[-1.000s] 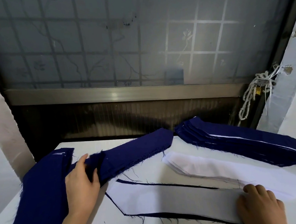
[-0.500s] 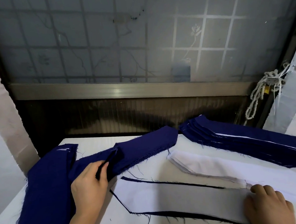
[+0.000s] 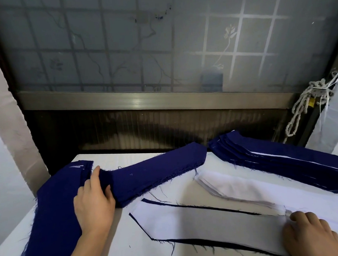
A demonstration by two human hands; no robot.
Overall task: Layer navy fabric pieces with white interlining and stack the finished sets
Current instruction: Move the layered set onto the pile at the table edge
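A thick pile of navy fabric pieces (image 3: 157, 173) runs from the table's lower left up to the middle. My left hand (image 3: 93, 202) lies on its bend, and a fold of the top navy piece is bunched between fingers and thumb. In front lies a navy piece covered by a sheet of white interlining (image 3: 208, 223), with navy edges showing around it. My right hand (image 3: 311, 236) sits on that sheet's right end, fingers curled down onto it. A loose pile of white interlining (image 3: 236, 187) lies behind, and a stack of layered sets (image 3: 283, 161) at the back right.
The white table (image 3: 122, 253) ends at a dark wall panel under a frosted window (image 3: 160, 50). A knotted white rope (image 3: 300, 109) hangs at the right. A pale wall stands close on the left.
My left hand has slid up and right along the navy pile and closed on a fold of the top piece. My right hand has stayed on the interlining.
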